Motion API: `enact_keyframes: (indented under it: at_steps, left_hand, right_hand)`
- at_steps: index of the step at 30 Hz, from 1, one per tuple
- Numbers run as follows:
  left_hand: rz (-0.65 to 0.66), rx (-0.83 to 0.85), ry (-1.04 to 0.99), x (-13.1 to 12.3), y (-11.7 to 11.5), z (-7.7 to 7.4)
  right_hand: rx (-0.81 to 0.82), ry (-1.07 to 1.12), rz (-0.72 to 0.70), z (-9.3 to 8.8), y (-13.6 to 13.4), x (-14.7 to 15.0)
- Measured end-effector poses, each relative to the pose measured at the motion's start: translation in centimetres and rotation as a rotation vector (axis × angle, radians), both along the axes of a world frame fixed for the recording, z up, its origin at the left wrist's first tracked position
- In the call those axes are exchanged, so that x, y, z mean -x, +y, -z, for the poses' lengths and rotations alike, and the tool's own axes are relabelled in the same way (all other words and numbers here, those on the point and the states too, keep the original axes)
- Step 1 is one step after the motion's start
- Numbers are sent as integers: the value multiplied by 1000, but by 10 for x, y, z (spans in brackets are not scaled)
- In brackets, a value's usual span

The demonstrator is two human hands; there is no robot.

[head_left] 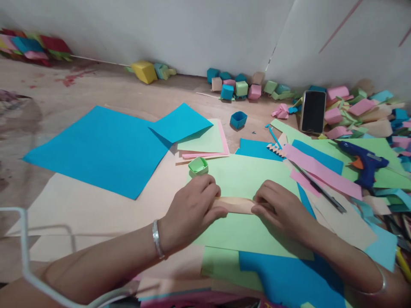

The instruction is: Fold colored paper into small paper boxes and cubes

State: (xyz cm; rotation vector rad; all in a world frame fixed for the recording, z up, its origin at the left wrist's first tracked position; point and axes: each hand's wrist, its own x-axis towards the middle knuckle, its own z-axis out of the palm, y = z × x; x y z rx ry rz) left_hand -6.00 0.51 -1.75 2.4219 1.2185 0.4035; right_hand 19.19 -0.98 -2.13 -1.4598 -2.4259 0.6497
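Note:
A narrow folded strip of peach paper [236, 205] stretches between my two hands, over a light green sheet [253, 233]. My left hand [195, 207] pinches its left end between thumb and bent fingers. At the right end, my right hand [279, 209] grips it the same way. Just beyond my left hand sits a small light green paper box [198, 166], open at the top. A small blue paper box [238, 120] stands farther back. The parts of the strip inside both hands are hidden.
Blue sheets [105, 149] lie to the left. On the right are a glue gun [362, 160], a cutter knife [321, 190], a phone [313, 111] and many paper scraps. Small paper cubes [241, 88] line the wall. A white metal frame [25, 248] rises at lower left.

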Motion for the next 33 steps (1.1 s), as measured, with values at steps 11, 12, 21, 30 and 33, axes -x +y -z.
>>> enact_keyframes:
  at_steps: [11, 12, 21, 30, 33]
  left_hand:
    - [47, 57, -175, 3, 0, -2]
    - [40, 66, -195, 3, 0, -2]
    - [-34, 102, -202, 3, 2, -3]
    - [-85, 147, -136, 2, 2, -6]
    - [-74, 149, -121, 3, 2, -4]
  right_hand:
    - [-112, 116, 11, -3, -2, -2]
    - [-96, 119, 2, -4, -2, -3]
    - [-99, 2, -77, -1, 1, -3]
    - [-171, -7, -64, 3, 1, -4]
    - [-116, 4, -15, 6, 0, -5]
